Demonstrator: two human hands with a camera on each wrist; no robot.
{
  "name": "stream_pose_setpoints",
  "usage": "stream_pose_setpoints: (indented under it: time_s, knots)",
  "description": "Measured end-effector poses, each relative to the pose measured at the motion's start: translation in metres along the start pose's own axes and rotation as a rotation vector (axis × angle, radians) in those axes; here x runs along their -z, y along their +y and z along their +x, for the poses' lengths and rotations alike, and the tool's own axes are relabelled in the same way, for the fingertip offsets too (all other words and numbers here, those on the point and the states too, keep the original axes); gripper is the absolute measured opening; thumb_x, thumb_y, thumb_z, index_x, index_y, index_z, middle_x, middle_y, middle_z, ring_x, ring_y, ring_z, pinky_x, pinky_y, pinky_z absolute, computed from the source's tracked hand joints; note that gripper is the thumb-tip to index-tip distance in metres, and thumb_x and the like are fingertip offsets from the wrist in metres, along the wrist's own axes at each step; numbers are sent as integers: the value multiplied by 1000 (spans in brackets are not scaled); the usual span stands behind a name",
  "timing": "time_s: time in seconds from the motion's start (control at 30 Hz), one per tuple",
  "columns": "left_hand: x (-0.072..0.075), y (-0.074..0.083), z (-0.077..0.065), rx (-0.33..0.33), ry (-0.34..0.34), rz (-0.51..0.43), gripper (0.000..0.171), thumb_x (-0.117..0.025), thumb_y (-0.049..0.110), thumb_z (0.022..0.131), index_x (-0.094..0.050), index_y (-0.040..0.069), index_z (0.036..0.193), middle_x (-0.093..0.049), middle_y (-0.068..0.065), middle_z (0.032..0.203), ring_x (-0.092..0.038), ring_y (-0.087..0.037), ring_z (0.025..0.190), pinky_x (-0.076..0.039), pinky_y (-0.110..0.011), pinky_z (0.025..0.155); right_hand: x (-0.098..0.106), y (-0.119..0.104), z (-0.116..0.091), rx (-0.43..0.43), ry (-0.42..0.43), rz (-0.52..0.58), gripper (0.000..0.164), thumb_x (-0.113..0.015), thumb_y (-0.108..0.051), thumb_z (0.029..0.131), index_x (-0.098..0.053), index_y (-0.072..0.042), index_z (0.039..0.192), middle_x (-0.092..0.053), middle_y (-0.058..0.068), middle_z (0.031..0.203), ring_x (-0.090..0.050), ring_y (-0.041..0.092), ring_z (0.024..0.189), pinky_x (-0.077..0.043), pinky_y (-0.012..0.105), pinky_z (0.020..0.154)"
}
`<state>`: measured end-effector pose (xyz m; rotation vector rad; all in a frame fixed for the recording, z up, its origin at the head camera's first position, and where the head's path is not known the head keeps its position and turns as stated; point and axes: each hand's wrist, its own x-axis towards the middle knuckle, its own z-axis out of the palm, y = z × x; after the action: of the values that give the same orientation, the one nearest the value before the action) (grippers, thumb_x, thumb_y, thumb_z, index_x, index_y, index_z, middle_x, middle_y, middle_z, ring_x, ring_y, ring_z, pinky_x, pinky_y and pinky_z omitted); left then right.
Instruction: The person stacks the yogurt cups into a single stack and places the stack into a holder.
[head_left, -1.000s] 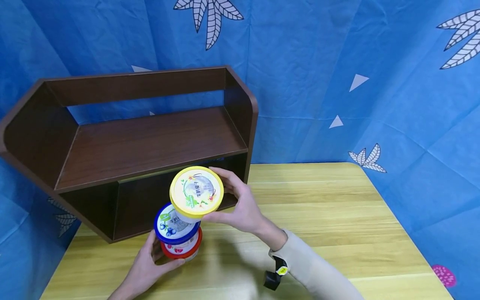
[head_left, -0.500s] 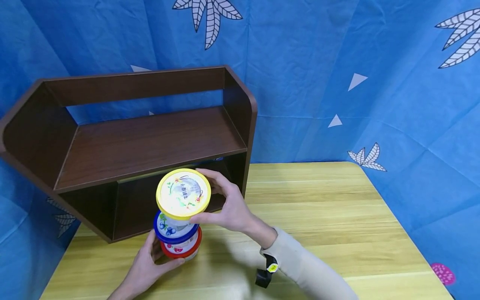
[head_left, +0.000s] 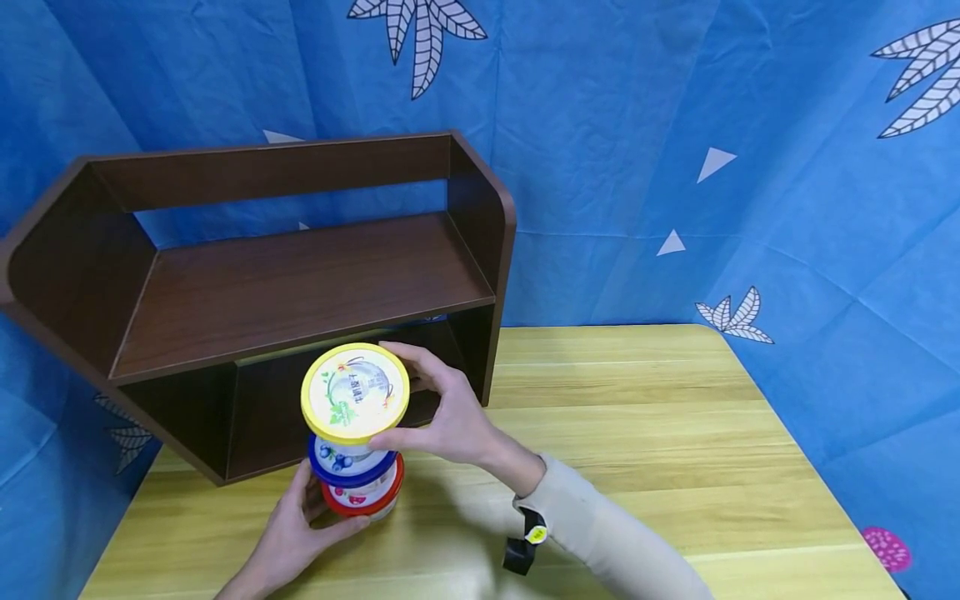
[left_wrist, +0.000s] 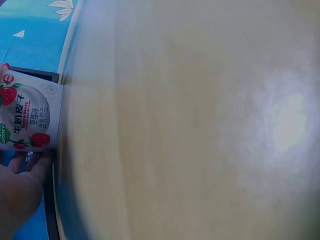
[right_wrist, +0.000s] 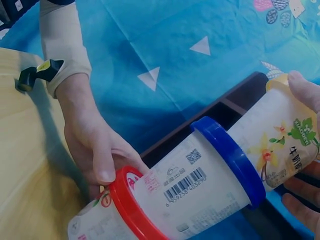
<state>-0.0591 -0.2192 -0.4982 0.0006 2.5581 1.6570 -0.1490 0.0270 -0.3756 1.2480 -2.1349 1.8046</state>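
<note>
A red-lidded tub (head_left: 358, 500) with strawberries printed on its side stands at the bottom of a stack on the table. My left hand (head_left: 288, 533) grips it, thumb in front and fingers at the left side. On its lid sits a blue-lidded tub (right_wrist: 192, 185), with a barcode showing in the right wrist view and blueberries on its lid. My right hand (head_left: 450, 421) holds a yellow-lidded tub (head_left: 356, 392) from the right, thumb and fingers around its side. The base of this flower-printed tub is right at the blue lid, and it partly hides that lid from above.
A dark brown two-level shelf unit (head_left: 300, 283) stands behind the tubs on the wooden table (head_left: 637, 450). Its lower compartment opens right behind the stack. Blue patterned cloth (head_left: 615, 150) hangs at the back and sides.
My right hand has moved left and slightly down with the yellow-lidded tub, bringing it over the blue-lidded one. The left hand and the two lower tubs have stayed in place.
</note>
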Motion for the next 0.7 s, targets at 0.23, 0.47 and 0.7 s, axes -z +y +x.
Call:
stream_pose_setpoints:
  time_s: [0.23,0.47,0.7]
  knots:
    - [1,1,-2,-4,-3,0,97,-93,25,81,-32,16,156,-59,-15,148,-59,-42,137,-61,-48,106,-3,0,4,-22,-20,-23,97,-93,-1,72,-45,-11,156,-64,12,147,-63,14,124,-61,30,96]
    - [0,2,-1,5,-4,11,96,-94,26,80,-34,14,154,-59,-16,147,-60,-41,136,-61,-47,105,-5,0,5,-47,-51,-31,93,-91,-7,77,-44,-11,157,-63,11,148,-62,13,124,-61,29,98]
    - [1,2,0,24,-14,26,100,-93,28,81,-29,16,158,-53,-17,152,-57,-43,139,-59,-51,108,-10,4,4,-100,-52,-46,85,-90,-13,79,-49,-12,154,-66,8,145,-64,11,120,-62,32,98]
